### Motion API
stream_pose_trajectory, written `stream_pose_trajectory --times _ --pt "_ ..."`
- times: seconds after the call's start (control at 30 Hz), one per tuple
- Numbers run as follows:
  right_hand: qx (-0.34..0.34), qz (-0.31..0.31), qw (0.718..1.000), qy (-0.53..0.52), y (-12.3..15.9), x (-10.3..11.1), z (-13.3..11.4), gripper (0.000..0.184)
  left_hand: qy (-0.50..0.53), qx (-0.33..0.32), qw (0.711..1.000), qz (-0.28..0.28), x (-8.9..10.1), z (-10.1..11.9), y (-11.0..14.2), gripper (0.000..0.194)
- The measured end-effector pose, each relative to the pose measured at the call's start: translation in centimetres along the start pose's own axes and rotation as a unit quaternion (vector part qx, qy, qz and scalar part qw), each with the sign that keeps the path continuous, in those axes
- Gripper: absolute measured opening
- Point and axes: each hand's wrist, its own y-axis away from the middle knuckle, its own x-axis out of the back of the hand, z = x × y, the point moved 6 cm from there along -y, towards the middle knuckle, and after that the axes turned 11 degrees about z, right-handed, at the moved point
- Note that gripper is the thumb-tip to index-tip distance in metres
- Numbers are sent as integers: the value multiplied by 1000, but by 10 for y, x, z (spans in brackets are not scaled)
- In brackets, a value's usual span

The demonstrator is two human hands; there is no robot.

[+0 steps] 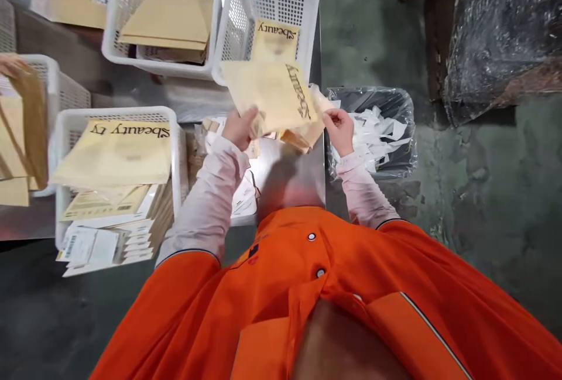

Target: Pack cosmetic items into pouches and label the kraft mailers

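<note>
The steel worktop [287, 178] ends at its right edge, with a bin lined in clear plastic [408, 128] just beside it, holding white scraps [373, 137]. Only a small bare patch of steel shows near the body. White mesh baskets [267, 11] crowd the far and left side, one stacked with yellow envelopes [127, 154] printed "beauty". Both hands are raised over the worktop, holding a matching envelope [272, 96] between them: the left hand [239, 128] grips its edge, while the right hand [340, 131] pinches its right corner, fingers closed.

left hand [239, 128]: raised, gripping | right hand [340, 131]: raised, pinching
</note>
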Motion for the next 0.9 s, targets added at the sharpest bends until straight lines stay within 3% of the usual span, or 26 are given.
stream_pose_trajectory --times 0.1,0.23,0.37,0.43,0.53,0.6,0.67,0.77,0.9 --pt "-18 -28 996 80 -18 -1 38 56 -92 46 995 -5 -14 -4 -31 29" --pt "-10 -32 959 281 -39 -13 65 67 -274 44 961 -6 -43 -56 -18 8" --pt "94 -154 898 401 -28 -51 53 84 -366 -28 930 18 -72 -92 -8 28" --pt "150 -238 867 411 -8 -73 43 84 -410 -39 911 5 -80 -98 -13 16" --pt "143 -295 837 437 13 -90 40 78 -451 -56 890 26 -75 -93 -22 24" --pt "123 -295 835 448 15 -94 41 72 -447 -86 888 62 -68 -86 -20 29" --pt "123 -301 836 441 13 -96 40 64 -436 -101 892 57 -70 -86 -13 28" --pt "125 -310 842 424 10 -98 39 54 -386 -52 921 2 -88 -100 -3 19" --pt "127 -302 846 421 10 -96 37 49 -318 12 948 -8 -114 -116 -6 11"
